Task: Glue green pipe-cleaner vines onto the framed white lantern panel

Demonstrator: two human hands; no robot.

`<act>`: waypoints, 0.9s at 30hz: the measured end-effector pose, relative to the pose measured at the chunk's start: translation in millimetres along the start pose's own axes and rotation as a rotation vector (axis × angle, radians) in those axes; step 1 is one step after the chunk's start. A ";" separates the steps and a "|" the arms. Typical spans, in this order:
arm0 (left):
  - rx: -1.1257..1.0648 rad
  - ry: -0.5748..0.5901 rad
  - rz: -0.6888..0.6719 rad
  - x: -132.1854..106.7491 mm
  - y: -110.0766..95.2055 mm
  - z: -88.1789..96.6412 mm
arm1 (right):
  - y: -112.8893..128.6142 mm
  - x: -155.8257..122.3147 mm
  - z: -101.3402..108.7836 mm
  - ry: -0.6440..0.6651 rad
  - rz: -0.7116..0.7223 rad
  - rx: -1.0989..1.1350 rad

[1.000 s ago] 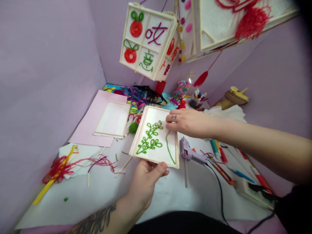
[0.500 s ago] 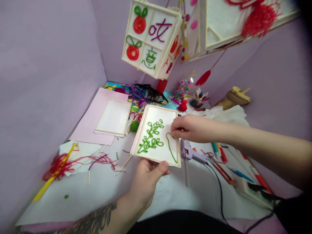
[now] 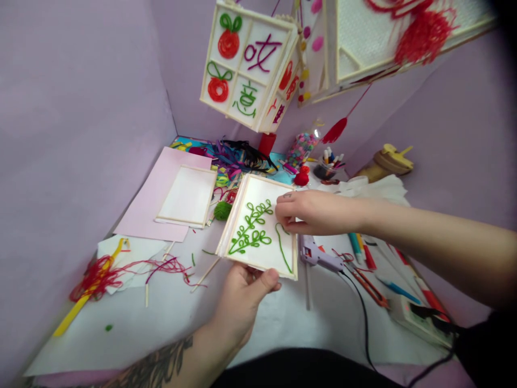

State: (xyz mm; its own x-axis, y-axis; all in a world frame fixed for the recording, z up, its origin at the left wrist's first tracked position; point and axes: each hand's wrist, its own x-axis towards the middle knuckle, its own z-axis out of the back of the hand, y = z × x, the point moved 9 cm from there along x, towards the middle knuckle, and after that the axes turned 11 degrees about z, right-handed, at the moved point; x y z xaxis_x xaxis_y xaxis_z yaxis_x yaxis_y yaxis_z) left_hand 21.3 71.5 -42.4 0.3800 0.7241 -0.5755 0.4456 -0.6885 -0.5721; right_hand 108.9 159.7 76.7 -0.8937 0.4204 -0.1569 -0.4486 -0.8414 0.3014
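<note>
My left hand grips the lower edge of a white framed panel, thumb on top, and holds it tilted above the table. A leafy branch of green yarn lies on the panel's left part. Along its right side runs a loose green yarn strand, curving up beneath my right hand. The fingers of that hand are pinched together over the panel's upper right, at the strand's upper end; their tips are partly hidden.
A lilac glue gun lies right of the panel, its cord trailing forward. Decorated lanterns hang above. To the left are a second framed panel, a green yarn ball and tangled red yarn. A cutter lies right.
My right hand has shifted slightly left over the panel, and the upper end of the yarn strand now sits closer beneath its fingers. My left hand keeps its grip.
</note>
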 end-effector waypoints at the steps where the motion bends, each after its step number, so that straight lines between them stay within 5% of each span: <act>1: 0.002 0.003 0.001 -0.1 0.1 -0.3 | -0.6 0.2 0.8 -0.015 0.028 0.029; 6: 0.007 0.023 -0.006 -0.4 -0.9 -2.3 | -4.1 -0.1 -1.9 -0.018 0.154 0.134; 16: 0.008 0.001 0.002 1.3 0.7 0.6 | 7.5 -1.3 -6.4 0.070 0.128 0.024; 27: -0.027 0.023 -0.013 1.2 -1.7 -2.2 | 7.3 -21.7 -18.2 -0.196 -0.367 0.091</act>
State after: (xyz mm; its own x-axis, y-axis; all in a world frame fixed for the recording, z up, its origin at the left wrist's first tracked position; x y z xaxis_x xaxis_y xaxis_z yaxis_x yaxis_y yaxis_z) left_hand 22.8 73.6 -40.8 0.3929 0.7338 -0.5543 0.4721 -0.6782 -0.5632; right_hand 125.1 138.3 65.2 -0.6550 0.7503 -0.0896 -0.7278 -0.5946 0.3418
